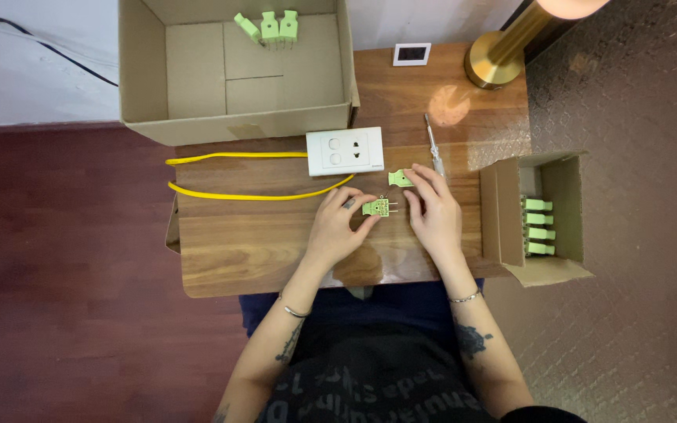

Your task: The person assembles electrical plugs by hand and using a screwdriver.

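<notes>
My left hand (pixel 338 223) pinches a small light-green plug connector (pixel 378 207) with metal prongs, holding it just above the wooden table (pixel 237 243). My right hand (pixel 435 211) rests flat beside it, fingertips touching a separate green cover piece (pixel 397 178). A slim screwdriver (pixel 434 146) lies just beyond the right fingers. A white wall socket plate (pixel 345 150) with a yellow wire (pixel 237 193) sits behind my left hand.
A large open cardboard box (pixel 197 78) at the back holds three green connectors (pixel 269 27). A small open box (pixel 546 215) at the right holds several more. A brass lamp base (pixel 497 55) and a small white square device (pixel 411 53) stand at the far right.
</notes>
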